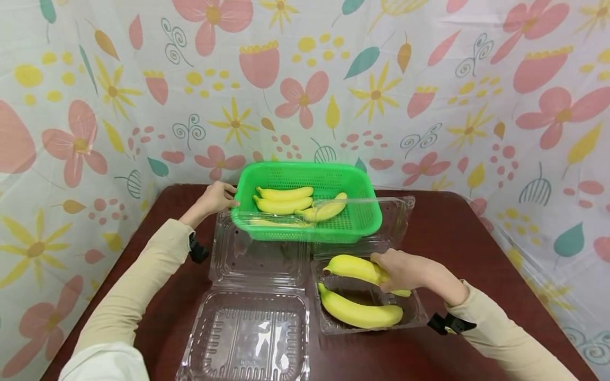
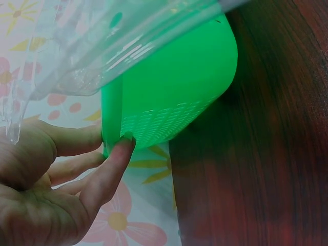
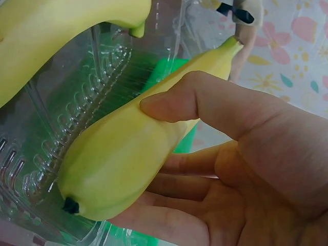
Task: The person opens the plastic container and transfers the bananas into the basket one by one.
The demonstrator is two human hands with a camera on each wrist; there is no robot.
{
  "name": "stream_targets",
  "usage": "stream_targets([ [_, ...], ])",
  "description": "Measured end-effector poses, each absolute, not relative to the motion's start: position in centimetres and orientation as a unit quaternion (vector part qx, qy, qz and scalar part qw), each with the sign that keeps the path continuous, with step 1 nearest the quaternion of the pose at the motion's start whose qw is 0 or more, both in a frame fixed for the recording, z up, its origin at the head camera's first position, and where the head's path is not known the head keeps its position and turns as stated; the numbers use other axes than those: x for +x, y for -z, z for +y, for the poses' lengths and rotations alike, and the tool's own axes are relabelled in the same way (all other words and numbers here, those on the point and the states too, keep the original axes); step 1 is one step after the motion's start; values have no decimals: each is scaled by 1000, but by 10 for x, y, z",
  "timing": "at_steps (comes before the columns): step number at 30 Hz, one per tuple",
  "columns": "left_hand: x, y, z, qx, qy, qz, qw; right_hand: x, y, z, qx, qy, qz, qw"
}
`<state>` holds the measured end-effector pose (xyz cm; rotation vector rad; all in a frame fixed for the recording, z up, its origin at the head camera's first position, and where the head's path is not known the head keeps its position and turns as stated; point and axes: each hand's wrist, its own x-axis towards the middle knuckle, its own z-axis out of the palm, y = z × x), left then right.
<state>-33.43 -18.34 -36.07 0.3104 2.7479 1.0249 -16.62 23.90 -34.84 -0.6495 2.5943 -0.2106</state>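
My left hand holds the left end of the green plastic basket at the rim, thumb and fingers on either side in the left wrist view. Several yellow bananas lie in that basket. My right hand grips a banana around its middle, over the back part of the right clear clamshell box. Along the front of this box lies another banana. In the right wrist view the held banana sits between thumb and fingers, its dark tip pointing down-left.
A second clear clamshell box lies open at front left with nothing in it. The raised clear lid of the right box overlaps the basket's front. A flower-print sheet hangs behind the dark wooden table.
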Motion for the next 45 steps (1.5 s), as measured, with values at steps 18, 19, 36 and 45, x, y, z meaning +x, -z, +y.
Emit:
stream_targets([
  [18,-336,359,-183,97,-334,932,100,-168,343,240,-249,77,937,234],
  [19,-336,359,-183,97,-335,932,100,-168,342,241,-250,77,937,233],
  [36,-337,357,-183,99,-324,936,97,-175,315,245,-261,76,942,196],
  [45,-335,358,-182,99,-327,935,99,-178,304,249,-248,97,948,177],
])
